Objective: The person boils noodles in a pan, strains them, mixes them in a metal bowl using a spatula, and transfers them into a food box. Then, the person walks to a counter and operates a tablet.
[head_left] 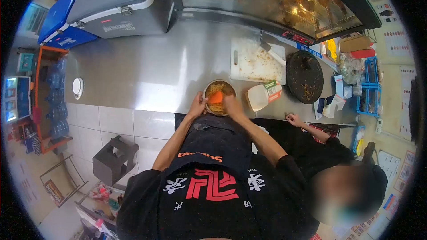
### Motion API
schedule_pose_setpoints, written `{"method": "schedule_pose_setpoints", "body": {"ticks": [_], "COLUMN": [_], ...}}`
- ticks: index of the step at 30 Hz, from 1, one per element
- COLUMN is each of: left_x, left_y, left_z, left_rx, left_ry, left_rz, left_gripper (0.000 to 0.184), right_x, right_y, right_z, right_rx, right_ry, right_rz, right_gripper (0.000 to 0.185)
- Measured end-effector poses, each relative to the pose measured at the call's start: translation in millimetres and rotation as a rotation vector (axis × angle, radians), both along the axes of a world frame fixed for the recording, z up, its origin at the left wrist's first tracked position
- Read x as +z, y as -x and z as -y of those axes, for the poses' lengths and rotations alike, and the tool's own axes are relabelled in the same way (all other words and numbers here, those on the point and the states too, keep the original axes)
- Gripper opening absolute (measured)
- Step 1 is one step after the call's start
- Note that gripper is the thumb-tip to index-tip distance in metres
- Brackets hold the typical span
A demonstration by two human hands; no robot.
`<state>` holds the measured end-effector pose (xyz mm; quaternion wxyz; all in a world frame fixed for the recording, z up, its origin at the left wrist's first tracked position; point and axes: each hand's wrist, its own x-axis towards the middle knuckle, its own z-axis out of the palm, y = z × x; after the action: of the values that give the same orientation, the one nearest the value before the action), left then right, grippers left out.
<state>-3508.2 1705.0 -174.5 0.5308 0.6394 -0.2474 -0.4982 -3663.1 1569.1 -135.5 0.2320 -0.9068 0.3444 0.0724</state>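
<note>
Nearest is the wearer's black shirt (pixel 147 200). The left hand (pixel 197 106) has its fingers grasping the bowl (pixel 228 89) by its left rim, apparently to steady it at the tabletop's (pixel 178 53) near edge. The right hand (pixel 231 106) blurs over the bowl's right side, beside an orange item (pixel 216 98); its grip cannot be determined. Farther right, a carton (pixel 255 98) sits, presumably within reach; beyond, a knife (pixel 276 57) rests on the cutting board (pixel 244 69).

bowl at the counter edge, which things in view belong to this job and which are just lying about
In the job, it seems:
bowl, left hand at its rim
yellowish food and orange item inside, right hand there

Lying about, apparently:
white cutting board
white-handled knife
round black pan
paper carton, untouched
grey cooler
</note>
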Motion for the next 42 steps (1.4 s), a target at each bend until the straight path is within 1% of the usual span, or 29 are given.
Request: {"method": "schedule_pose_setpoints", "body": {"ticks": [2,3,4,6,7,8,10,12,13,14,15,17,18,19,20,22,23,25,26,28,29,31,34,35,36,38,39,41,42], "left_x": [10,4,5,12,8,1,-1,7,-3,0,4,2,-9,-15,-4,25,26,30,30,30,29,34,40,40,36,25,25,42,38], "left_y": [-10,-17,-10,2,-1,-3,-13,-26,-24,-22,-18,-15,-17,-21,-25,-27,-25,-27,-31,-39,-44,-36,-21,-21,-22,-18,-15,-10,-11], "left_z": [5,0,1,2,4,5,10,1,-3,-3,1,5,7,10,12,10,10,14,14,16,15,16,23,26,29,23,23,28,29], "left_rx": [0.091,0.015,0.025,-0.016,-0.023,0.037,0.100,0.014,0.012,0.007,0.001,-0.021,-0.008,0.011,0.013,-0.067,-0.062,-0.085,-0.100,-0.087,-0.154,-0.113,-0.082,-0.073,-0.080,-0.122,-0.122,-0.134,-0.148], "left_ry": [-0.118,-0.092,-0.092,0.016,0.018,-0.035,-0.077,-0.093,-0.079,-0.083,-0.069,-0.055,-0.087,-0.116,-0.114,-0.101,-0.102,-0.094,-0.096,-0.157,-0.180,-0.173,-0.144,-0.121,-0.114,-0.064,-0.068,-0.124,-0.124], "left_rz": [-0.044,-0.092,-0.097,-0.020,-0.013,-0.025,-0.036,-0.056,-0.017,-0.016,-0.016,-0.013,-0.022,-0.030,-0.027,-0.024,-0.029,-0.070,-0.059,0.026,0.012,0.024,0.110,0.170,0.175,0.395,0.391,0.304,0.312], "left_gripper": [0.021,0.020,0.020,0.020,0.020,0.019,0.018,0.020,0.021,0.021,0.020,0.019,0.017,0.016,0.016,0.019,0.019,0.022,0.022,0.023,0.022,0.022,0.022,0.022,0.022,0.020,0.020,0.018,0.018], "right_x": [5,10,17,26,4,8,17,32,61,76,19,0,-2,-2,13,59,47,7,-1,-8,4,25,0,-2,-1,27,21,9,6], "right_y": [-1,7,1,-9,-7,-6,-6,3,-5,-11,-8,-20,-24,-18,-15,-13,-12,-13,-7,10,8,7,1,-2,0,6,5,2,5], "right_z": [-8,8,16,23,9,-1,-5,14,22,30,35,-1,-15,-15,-4,17,18,16,11,8,18,32,5,-1,8,21,22,17,14], "right_rx": [0.061,0.071,0.081,-0.051,0.032,0.021,0.194,0.196,0.142,0.083,0.076,0.118,0.176,0.396,0.398,0.242,0.248,0.223,0.207,0.432,0.437,0.131,0.113,0.109,0.102,0.044,0.044,-0.043,-0.057], "right_ry": [-0.210,-0.228,-0.229,-0.073,0.102,0.104,-0.113,-0.052,0.067,0.187,0.275,0.287,0.303,0.256,0.258,0.101,0.098,0.192,0.193,0.059,0.061,0.205,0.199,0.134,0.141,0.104,0.100,0.104,0.102], "right_rz": [-0.033,-0.076,-0.081,-0.142,0.016,0.022,-0.027,0.016,0.030,0.045,0.024,0.043,0.062,0.146,0.149,-0.045,-0.049,0.094,0.102,0.387,0.387,0.153,0.070,0.125,0.128,0.349,0.345,-0.105,-0.099], "right_gripper": [0.015,0.016,0.016,0.017,0.018,0.018,0.018,0.018,0.017,0.016,0.013,0.012,0.012,0.011,0.011,0.014,0.014,0.017,0.017,0.017,0.017,0.016,0.015,0.016,0.016,0.016,0.016,0.014,0.014]}}
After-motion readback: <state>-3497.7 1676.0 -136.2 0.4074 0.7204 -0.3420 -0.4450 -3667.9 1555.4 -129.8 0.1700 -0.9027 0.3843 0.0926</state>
